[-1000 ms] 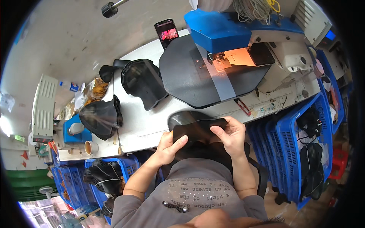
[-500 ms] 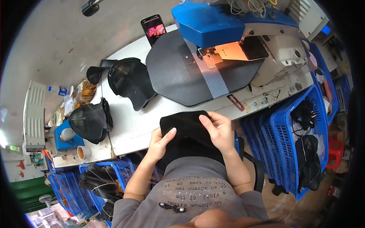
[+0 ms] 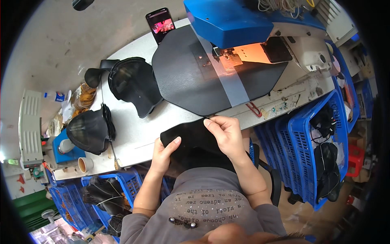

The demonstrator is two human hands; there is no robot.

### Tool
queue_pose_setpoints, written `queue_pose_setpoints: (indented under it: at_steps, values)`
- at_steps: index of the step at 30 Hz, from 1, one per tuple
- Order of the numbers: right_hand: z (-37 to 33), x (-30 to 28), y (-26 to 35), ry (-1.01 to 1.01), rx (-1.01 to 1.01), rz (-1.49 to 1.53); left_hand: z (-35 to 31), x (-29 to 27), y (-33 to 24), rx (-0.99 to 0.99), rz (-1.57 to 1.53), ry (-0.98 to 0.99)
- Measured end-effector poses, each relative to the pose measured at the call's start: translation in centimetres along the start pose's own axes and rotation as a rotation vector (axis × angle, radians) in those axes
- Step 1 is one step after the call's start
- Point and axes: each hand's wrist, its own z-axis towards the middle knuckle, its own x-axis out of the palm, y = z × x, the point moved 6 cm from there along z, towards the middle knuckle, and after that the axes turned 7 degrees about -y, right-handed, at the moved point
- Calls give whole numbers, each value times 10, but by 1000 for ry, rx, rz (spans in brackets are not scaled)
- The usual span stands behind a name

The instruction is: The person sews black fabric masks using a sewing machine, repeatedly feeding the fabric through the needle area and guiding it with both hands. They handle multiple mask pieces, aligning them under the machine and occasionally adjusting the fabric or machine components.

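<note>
At the table's (image 3: 138, 134) left end, the stack of dark pieces (image 3: 90, 129) lies where it lay a second ago, with the paper cup (image 3: 85, 164) near the front edge. Farther right, toward the back edge, the moulded black shell (image 3: 132, 83) also keeps its place beside the dark work plate (image 3: 183, 73).

The change is between the hands. The left hand (image 3: 162, 153) pinches the left side of a black piece (image 3: 190, 136), thumb on top; the right hand (image 3: 223, 133) is clamped on its upper right corner, thumb also on top. A second ago the piece was bowed between them; now its broad face is spread toward the wearer. It spans the table's front edge in view, its right corner seeming to meet the plate's near rim, though whether they touch I cannot tell.

To the right, the blue-headed sewing machine (image 3: 227, 26) stays as it was, the red tool (image 3: 254, 110) by the front edge. As I judge it, the work is at handling and turning the piece, not stitching: it remains short of the needle.
</note>
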Motion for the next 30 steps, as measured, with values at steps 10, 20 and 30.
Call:
queue_pose_setpoints:
  at_steps: [10, 20, 30]
  values:
    - [-3, 5, 10, -93, -44, -64, 26, 28, -64, 194, 464, -50]
    - [-12, 1, 10, -145, -220, -128, 35, 38, -58, 162, 470, 35]
    - [-4, 3, 8, -56, -50, -77, 35, 31, -53, 181, 482, -3]
